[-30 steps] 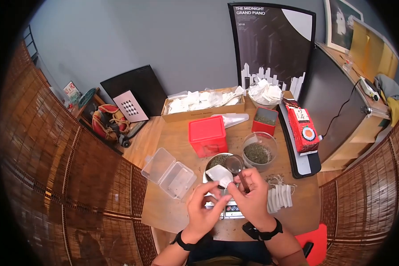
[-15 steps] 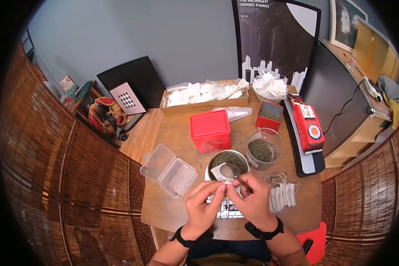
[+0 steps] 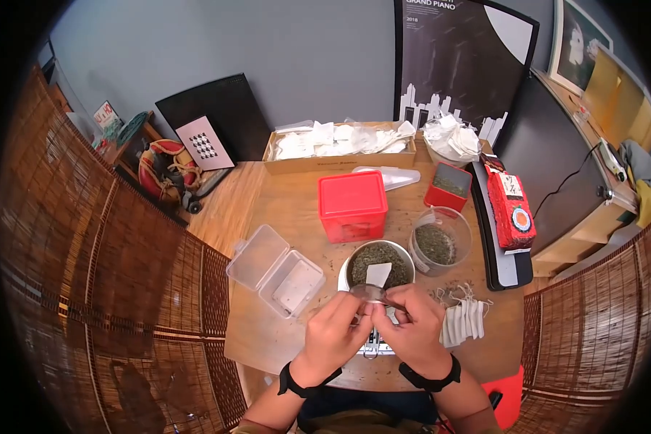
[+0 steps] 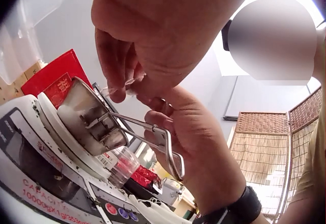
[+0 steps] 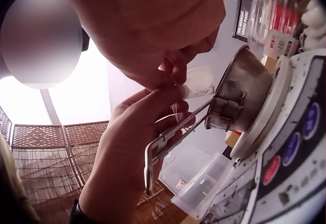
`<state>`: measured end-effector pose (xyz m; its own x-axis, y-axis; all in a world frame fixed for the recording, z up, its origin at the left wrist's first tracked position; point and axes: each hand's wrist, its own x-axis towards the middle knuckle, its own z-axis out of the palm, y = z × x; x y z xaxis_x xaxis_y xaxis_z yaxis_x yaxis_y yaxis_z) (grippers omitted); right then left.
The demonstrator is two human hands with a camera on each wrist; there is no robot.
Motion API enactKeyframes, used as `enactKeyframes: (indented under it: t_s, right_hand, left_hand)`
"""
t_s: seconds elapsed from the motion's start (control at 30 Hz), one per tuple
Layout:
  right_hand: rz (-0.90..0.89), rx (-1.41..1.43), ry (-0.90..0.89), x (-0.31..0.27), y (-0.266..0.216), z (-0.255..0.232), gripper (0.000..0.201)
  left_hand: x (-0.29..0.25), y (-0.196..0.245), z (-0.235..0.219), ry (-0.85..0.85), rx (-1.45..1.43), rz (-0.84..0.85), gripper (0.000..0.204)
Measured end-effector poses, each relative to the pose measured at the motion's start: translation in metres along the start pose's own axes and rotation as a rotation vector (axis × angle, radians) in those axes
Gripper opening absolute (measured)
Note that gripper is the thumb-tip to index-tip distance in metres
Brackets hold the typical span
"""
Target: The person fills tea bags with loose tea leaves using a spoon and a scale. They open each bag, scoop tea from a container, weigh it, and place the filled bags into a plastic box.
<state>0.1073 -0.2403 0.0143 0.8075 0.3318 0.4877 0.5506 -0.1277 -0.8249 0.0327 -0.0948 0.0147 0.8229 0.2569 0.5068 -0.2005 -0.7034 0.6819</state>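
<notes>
A small white pouch (image 3: pixel 378 274) extends over the metal bowl of dried leaves (image 3: pixel 376 253). My left hand (image 3: pixel 333 334) and right hand (image 3: pixel 414 329) meet at its near end, fingertips pinching it; the exact grip is partly hidden. A dark-handled spoon (image 3: pixel 367 292) lies across the pouch's near part, its handle in my right hand. In the right wrist view the pouch (image 5: pixel 200 81) holds dark bits at its bottom, and thin string hangs by the fingers. The bowl (image 5: pixel 244 89), with a wire handle, rests on a scale (image 4: pixel 53 170).
Left stands an open clear plastic box (image 3: pixel 291 284). Behind the bowl are a red tin (image 3: pixel 353 206) and a long box of white pouches (image 3: pixel 340 160). A clear tub of leaves (image 3: pixel 441 242) and a row of filled pouches (image 3: pixel 463 323) lie to the right.
Both hands have closed in on the pouch's near end. The pouch has turned to extend away from me, beyond the spoon, and the spoon has shifted left relative to the bowl. The head view has shifted slightly.
</notes>
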Motion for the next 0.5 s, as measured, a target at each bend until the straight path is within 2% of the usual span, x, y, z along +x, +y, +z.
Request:
enactKeyframes:
  t_s: [0.13, 0.3, 0.43, 0.5]
  right_hand:
    - [-0.044, -0.069, 0.038, 0.001, 0.001, 0.001, 0.018]
    - [-0.084, -0.123, 0.045, 0.005, -0.003, -0.001, 0.019]
    - [-0.087, -0.096, 0.01, 0.004, -0.002, -0.001, 0.02]
    - [0.021, -0.045, 0.021, 0.004, -0.007, -0.002, 0.02]
  left_hand:
    - [0.0, -0.003, 0.006, 0.059, 0.008, -0.01, 0.015]
    - [-0.003, 0.006, 0.009, 0.148, -0.132, -0.158, 0.014]
    - [-0.004, 0.003, 0.007, 0.198, -0.174, -0.12, 0.016]
    - [-0.003, 0.004, 0.004, 0.17, -0.203, -0.127, 0.02]
